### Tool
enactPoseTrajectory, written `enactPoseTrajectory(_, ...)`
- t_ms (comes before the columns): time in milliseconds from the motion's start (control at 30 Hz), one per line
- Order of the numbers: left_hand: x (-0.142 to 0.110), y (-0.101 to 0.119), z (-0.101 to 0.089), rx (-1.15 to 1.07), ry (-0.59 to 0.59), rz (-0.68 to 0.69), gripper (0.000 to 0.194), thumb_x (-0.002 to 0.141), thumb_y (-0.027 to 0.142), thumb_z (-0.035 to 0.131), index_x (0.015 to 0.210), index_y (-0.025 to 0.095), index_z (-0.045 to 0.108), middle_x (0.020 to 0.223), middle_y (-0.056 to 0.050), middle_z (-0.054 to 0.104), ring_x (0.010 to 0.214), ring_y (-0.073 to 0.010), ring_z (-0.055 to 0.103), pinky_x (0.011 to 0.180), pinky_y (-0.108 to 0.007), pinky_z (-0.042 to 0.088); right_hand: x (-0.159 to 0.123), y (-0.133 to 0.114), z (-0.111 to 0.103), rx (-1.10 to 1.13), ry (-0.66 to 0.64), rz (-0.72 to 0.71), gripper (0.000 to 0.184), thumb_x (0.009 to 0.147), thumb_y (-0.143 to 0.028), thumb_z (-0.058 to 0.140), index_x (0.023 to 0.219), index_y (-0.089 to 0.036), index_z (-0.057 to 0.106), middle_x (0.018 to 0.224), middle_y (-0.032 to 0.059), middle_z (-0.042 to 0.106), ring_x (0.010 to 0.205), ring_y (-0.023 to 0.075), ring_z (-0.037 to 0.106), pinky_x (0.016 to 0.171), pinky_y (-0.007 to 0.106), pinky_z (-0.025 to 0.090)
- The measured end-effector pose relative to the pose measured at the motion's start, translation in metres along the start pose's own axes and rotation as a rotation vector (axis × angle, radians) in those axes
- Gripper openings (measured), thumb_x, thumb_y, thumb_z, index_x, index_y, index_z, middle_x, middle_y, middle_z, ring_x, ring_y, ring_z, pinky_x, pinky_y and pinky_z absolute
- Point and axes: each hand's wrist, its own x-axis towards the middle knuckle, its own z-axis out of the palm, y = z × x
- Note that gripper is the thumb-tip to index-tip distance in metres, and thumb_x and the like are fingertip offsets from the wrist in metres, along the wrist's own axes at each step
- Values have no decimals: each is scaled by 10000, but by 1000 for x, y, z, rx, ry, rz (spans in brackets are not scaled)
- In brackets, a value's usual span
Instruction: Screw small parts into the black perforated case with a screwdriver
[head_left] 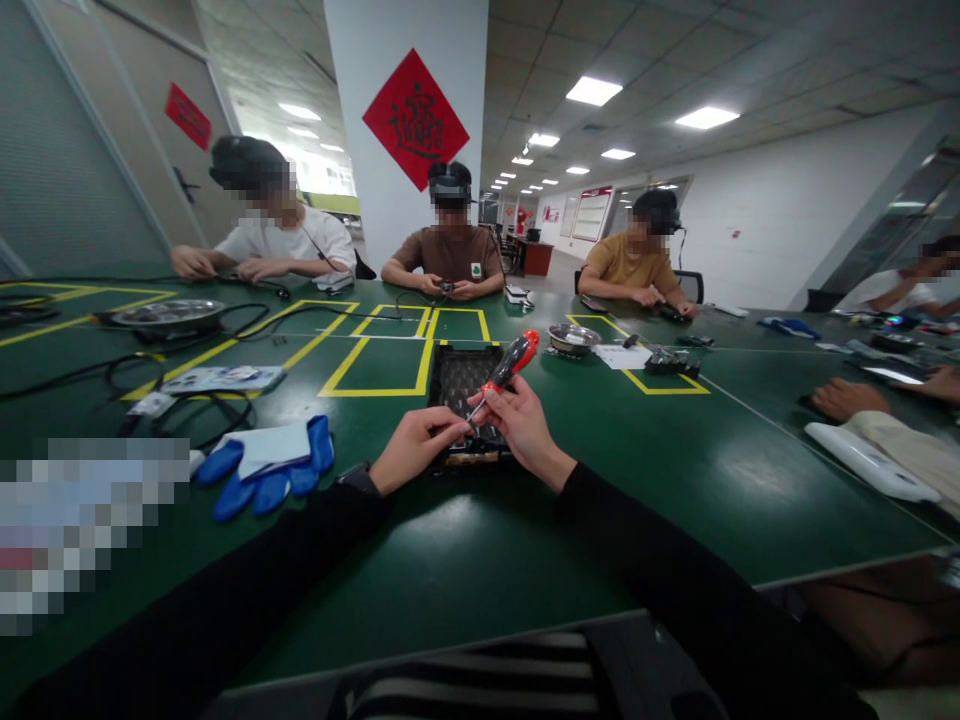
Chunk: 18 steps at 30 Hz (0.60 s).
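Note:
My right hand [520, 425] is closed around a red-handled screwdriver [510, 365], its handle tilted up to the right and its metal shaft pointing down-left. My left hand [415, 447] pinches at the shaft's tip with thumb and fingers together. Both hands hover over the near end of a black open device chassis [457, 385] lying flat on the green table [450, 560]. Whether something small sits at the tip I cannot make out. Both my arms wear black sleeves.
Blue-and-white gloves [266, 465] lie left of my hands, with black cables [150, 385] and a metal bowl [166, 316] beyond. A second bowl [571, 338] and small parts sit right. Several people work round the table; another person's hand [844, 398] rests at right.

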Motion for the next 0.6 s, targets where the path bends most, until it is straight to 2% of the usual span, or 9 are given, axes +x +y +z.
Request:
enactPoseTrajectory(200, 2, 0, -1, -5, 8, -13, 309, 851, 384, 500, 815, 137, 683, 734, -30, 634, 680, -128, 544, 641, -225, 395, 0, -3, 0, 54, -33, 69, 301, 833, -294, 541, 1108, -186, 481, 893, 52, 671, 663, 118, 635, 651, 281, 525)
enactPoseTrajectory(367, 1, 2, -1, 4, 3, -16, 308, 849, 389, 500, 827, 140, 681, 697, -15, 605, 641, -119, 516, 609, -219, 382, -1, -4, 0, 66, -83, 68, 229, 847, -276, 516, 1055, -180, 513, 961, 68, 654, 703, 124, 632, 671, 293, 521)
enactPoseTrajectory(600, 1, 3, -1, -26, 17, -9, 312, 864, 377, 476, 836, 140, 676, 761, -32, 635, 708, -133, 555, 663, -227, 407, -2, -6, 2, 35, -112, 49, 256, 824, -300, 571, 1029, -213, 444, 927, 45, 668, 688, 122, 626, 697, 322, 526)
